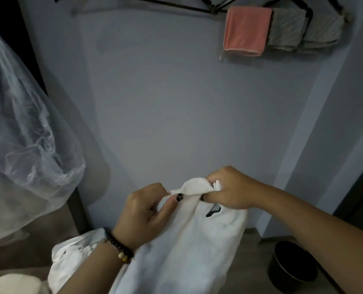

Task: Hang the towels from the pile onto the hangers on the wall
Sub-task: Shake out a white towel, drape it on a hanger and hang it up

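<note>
1. Head view: blue-grey wall (165,92) fills most of it, with dark hangers (134,3) along the top, where a pink towel (245,30) and grey towels (303,28) already hang at the right.
2. Low down, the left hand (143,211) pinches the top edge of a white towel (187,247); the right hand (229,189) has its grip bunched tight round the same edge.
3. Honestly the hangers sit well above, so lifting with a crumpled edge could leave the towel draped lopsided and sliding off.
4. A dark bin (290,266) sits below right, so a dropped towel might land in it.
</note>
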The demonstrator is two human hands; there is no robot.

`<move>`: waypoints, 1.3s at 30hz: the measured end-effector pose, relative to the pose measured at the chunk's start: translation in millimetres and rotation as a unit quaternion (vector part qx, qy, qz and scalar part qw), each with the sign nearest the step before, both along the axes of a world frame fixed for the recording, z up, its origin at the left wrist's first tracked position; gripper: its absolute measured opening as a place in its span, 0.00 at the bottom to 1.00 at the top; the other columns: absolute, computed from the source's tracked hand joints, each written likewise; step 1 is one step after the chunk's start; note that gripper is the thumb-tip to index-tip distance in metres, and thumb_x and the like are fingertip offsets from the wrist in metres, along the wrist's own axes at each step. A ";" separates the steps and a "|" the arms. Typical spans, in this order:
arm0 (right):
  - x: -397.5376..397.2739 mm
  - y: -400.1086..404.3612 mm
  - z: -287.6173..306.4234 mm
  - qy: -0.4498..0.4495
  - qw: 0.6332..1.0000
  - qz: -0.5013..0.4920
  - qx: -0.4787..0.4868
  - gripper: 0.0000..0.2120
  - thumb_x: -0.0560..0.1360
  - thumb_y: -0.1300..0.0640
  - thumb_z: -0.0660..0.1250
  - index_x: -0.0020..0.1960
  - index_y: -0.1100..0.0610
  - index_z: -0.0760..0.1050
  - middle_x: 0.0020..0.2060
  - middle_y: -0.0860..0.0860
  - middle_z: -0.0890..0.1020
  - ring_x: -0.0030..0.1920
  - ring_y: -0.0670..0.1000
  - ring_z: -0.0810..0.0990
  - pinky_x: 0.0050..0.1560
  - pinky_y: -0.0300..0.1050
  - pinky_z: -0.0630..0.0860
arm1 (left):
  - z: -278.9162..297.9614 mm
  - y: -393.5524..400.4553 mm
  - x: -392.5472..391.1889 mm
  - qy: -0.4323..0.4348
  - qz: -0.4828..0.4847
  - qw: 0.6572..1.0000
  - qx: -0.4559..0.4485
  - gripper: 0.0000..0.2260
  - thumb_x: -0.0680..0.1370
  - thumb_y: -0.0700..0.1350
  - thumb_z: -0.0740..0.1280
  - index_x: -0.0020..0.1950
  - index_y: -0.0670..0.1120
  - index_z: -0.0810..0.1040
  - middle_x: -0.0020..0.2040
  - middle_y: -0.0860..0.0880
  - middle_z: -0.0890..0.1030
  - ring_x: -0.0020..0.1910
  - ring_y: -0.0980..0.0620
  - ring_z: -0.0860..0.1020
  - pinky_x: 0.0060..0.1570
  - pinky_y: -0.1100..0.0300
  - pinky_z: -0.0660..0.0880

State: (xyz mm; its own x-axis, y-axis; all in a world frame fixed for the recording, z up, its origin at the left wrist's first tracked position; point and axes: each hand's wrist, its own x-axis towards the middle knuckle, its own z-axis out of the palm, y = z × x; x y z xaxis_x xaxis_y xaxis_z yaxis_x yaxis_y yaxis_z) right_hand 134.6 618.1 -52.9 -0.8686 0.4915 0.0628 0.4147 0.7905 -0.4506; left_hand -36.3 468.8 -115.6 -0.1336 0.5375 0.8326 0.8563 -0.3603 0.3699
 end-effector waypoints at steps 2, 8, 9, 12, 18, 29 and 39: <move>2.5 -3.7 8.0 0.017 0.998 0.011 0.059 0.18 0.69 0.53 0.70 0.27 0.56 0.65 0.23 0.46 0.71 0.27 0.46 0.68 0.32 0.44 0.65 | -6.7 -2.8 -7.9 -0.005 0.021 1.000 -0.006 0.19 0.78 0.53 0.65 0.31 0.45 0.70 0.31 0.62 0.62 0.29 0.64 0.63 0.33 0.75 0.58; 2.8 -14.2 31.4 -0.043 0.975 0.046 0.215 0.18 0.70 0.50 0.68 0.29 0.57 0.65 0.23 0.49 0.70 0.27 0.48 0.67 0.32 0.46 0.65 | -45.5 7.1 -5.4 -0.021 0.008 1.000 -0.008 0.22 0.74 0.60 0.69 0.32 0.45 0.70 0.34 0.59 0.62 0.29 0.61 0.63 0.32 0.74 0.59; 4.2 -14.2 32.7 -0.047 0.973 0.046 0.222 0.18 0.70 0.50 0.68 0.29 0.58 0.65 0.23 0.50 0.69 0.27 0.49 0.66 0.31 0.46 0.64 | -55.4 9.3 -4.9 -0.020 0.019 1.000 -0.015 0.22 0.73 0.60 0.70 0.32 0.44 0.71 0.34 0.57 0.63 0.28 0.59 0.63 0.30 0.72 0.60; 11.2 -8.6 34.2 -0.044 0.969 0.031 0.239 0.18 0.69 0.51 0.68 0.29 0.58 0.64 0.23 0.50 0.69 0.27 0.49 0.67 0.28 0.43 0.61 | -85.1 14.5 -3.5 -0.035 0.040 0.998 -0.035 0.21 0.72 0.58 0.72 0.31 0.44 0.73 0.33 0.53 0.66 0.27 0.54 0.67 0.28 0.67 0.63; 36.4 16.0 39.2 0.002 0.975 -0.031 0.221 0.20 0.66 0.51 0.68 0.26 0.55 0.60 0.27 0.39 0.73 0.25 0.48 0.65 0.30 0.47 0.65 | -128.9 26.1 6.0 -0.070 0.040 0.990 -0.115 0.23 0.74 0.63 0.66 0.29 0.46 0.72 0.32 0.54 0.70 0.30 0.58 0.70 0.31 0.69 0.63; 71.6 54.7 24.7 0.003 0.951 -0.224 0.215 0.18 0.70 0.53 0.68 0.27 0.57 0.64 0.26 0.51 0.73 0.31 0.54 0.72 0.30 0.44 0.64 | -126.8 58.2 34.0 -0.269 -0.001 0.943 -0.195 0.19 0.68 0.52 0.77 0.24 0.55 0.70 0.25 0.58 0.71 0.25 0.60 0.69 0.27 0.70 0.61; 48.1 5.3 -19.6 -0.161 0.960 -0.151 0.173 0.48 0.62 0.37 0.75 0.76 0.43 0.54 0.65 0.50 0.74 0.63 0.53 0.75 0.56 0.46 0.73 | -29.0 59.1 13.8 0.131 -0.046 0.984 -0.110 0.22 0.70 0.65 0.67 0.26 0.49 0.71 0.25 0.56 0.68 0.24 0.55 0.69 0.24 0.66 0.63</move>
